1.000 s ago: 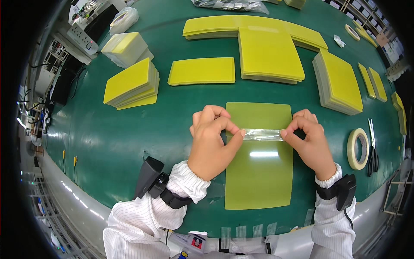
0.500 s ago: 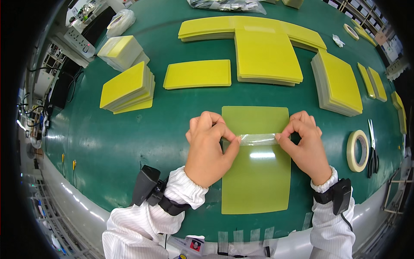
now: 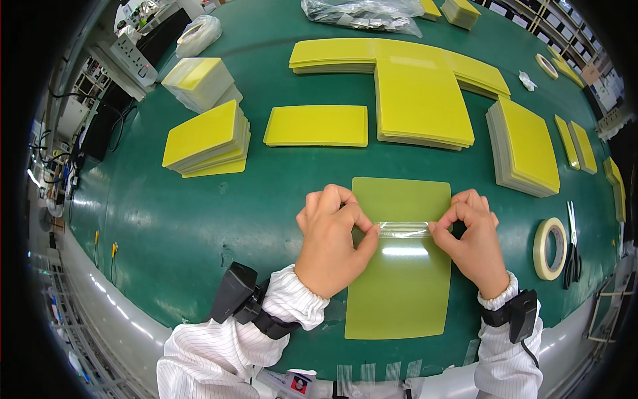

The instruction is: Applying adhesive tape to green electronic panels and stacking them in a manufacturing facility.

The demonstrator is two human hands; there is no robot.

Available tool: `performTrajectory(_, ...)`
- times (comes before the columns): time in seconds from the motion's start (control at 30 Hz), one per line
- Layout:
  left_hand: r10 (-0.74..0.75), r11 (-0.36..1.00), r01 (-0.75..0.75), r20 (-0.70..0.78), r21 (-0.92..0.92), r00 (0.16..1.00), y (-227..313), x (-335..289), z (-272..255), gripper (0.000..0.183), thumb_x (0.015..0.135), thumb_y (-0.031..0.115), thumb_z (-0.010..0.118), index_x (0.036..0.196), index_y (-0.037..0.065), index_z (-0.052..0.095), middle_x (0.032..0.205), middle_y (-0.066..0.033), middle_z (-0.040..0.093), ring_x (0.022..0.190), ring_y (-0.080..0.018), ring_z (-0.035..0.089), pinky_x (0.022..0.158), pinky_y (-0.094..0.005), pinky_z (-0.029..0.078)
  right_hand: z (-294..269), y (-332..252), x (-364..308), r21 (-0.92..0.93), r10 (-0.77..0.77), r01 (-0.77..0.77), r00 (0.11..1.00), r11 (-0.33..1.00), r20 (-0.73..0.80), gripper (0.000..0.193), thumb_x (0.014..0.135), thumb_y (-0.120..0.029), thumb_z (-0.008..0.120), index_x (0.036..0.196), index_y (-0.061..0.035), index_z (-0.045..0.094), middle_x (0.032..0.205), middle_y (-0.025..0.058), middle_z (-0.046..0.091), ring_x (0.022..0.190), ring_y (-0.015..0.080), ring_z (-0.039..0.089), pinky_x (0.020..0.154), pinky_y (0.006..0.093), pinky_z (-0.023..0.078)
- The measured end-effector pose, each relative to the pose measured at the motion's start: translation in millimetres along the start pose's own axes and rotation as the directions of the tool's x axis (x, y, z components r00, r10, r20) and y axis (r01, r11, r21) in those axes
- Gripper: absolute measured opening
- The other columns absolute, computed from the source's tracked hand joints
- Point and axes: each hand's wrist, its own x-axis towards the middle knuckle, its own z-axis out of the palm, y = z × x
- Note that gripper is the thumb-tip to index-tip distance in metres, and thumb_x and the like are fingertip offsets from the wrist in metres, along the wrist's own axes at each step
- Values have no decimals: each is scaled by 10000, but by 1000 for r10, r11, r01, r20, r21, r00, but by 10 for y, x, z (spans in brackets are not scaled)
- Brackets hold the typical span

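Observation:
A strip of clear, lined tape is stretched crosswise over a translucent yellow-green sheet on the table in front of me. My left hand pinches the tape's left end between thumb and index finger. At the other end, my right hand pinches the strip the same way. The tape lies at or just above the seam across the sheet's upper part; whether it touches there I cannot tell. Behind my hands lie a flat yellow panel and a larger T-shaped yellow stack.
Yellow stacks stand at left and right. A tape roll and scissors lie right of my right hand. Several cut tape strips hang along the near edge of the green table. A clear plastic bag lies far back.
The whole view has shifted, so everything sits slightly lower. Both hands keep their pinch on the tape strip over the sheet.

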Motion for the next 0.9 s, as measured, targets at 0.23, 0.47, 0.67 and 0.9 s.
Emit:
performTrajectory(0.23, 4, 1000, -4, -7, 4, 1000, 3, -2, 0, 126, 729, 108, 723, 706, 60, 609, 931, -58, 489, 956, -256, 435, 857, -382, 306, 6, 3, 4, 0, -7, 7, 1000, 1000, -3, 168, 702, -149, 746, 681, -84, 592, 900, 19, 504, 887, 200, 456, 814, 368, 246)
performTrajectory(0.47, 9, 1000, -9, -9, 13, 1000, 1, 1, 4, 125, 727, 105, 722, 702, 60, 608, 925, -58, 488, 948, -257, 435, 853, -379, 307, 6, -2, 1, -7, 5, -5, 1000, 1000, 8, 165, 702, -150, 744, 680, -83, 594, 905, 20, 503, 898, 204, 454, 821, 370, 246)
performTrajectory(0.67, 13, 1000, -13, -5, 18, 1000, -3, 4, 9, 127, 726, 102, 722, 693, 59, 607, 918, -58, 489, 939, -258, 436, 851, -376, 309, 6, -11, 3, -12, 7, -7, 1000, 1000, 11, 167, 704, -157, 742, 680, -81, 595, 907, 21, 503, 897, 206, 453, 820, 368, 242)
performTrajectory(0.9, 10, 999, -9, -4, 33, 1000, 6, 6, 3, 126, 718, 106, 725, 693, 56, 612, 913, -61, 493, 940, -261, 437, 849, -375, 309, 2, -4, 1, -26, 3, -2, 1000, 1000, 23, 163, 714, -158, 743, 688, -82, 601, 910, 22, 503, 908, 208, 451, 818, 367, 238)
